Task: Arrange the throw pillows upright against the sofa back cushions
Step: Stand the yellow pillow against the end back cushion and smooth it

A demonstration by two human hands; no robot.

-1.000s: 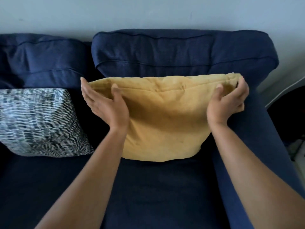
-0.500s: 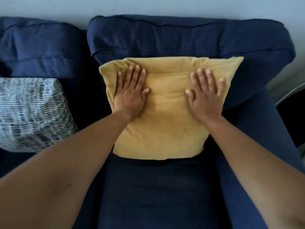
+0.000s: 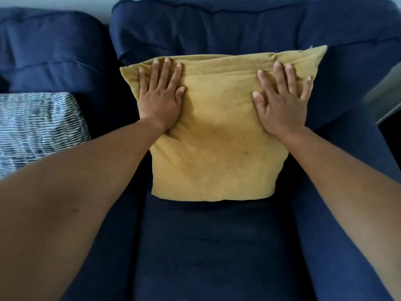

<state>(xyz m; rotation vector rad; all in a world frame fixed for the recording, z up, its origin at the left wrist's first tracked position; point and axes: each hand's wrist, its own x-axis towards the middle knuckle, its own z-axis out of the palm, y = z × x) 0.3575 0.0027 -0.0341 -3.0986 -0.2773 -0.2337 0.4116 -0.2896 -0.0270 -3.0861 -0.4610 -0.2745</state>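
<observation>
A mustard-yellow throw pillow (image 3: pixel 219 153) stands upright on the navy sofa seat, leaning against the right back cushion (image 3: pixel 238 29). My left hand (image 3: pixel 160 96) lies flat, fingers spread, on the pillow's upper left face. On the upper right face my right hand (image 3: pixel 282 98) presses flat in the same way. Neither hand grips anything. A blue-and-white patterned pillow (image 3: pixel 36 129) stands at the far left against the left back cushion (image 3: pixel 50 48), partly hidden by my left forearm.
The sofa's right armrest (image 3: pixel 351 181) runs along the right side of the seat. A dark seat cushion (image 3: pixel 212 246) stretches in front of the yellow pillow. A grey object's edge (image 3: pixel 388 98) shows beyond the armrest at the right.
My hands let go of the yellow pillow's top corners and now press flat on its front. The pillow has been pushed back against the cushion, and the view has moved closer.
</observation>
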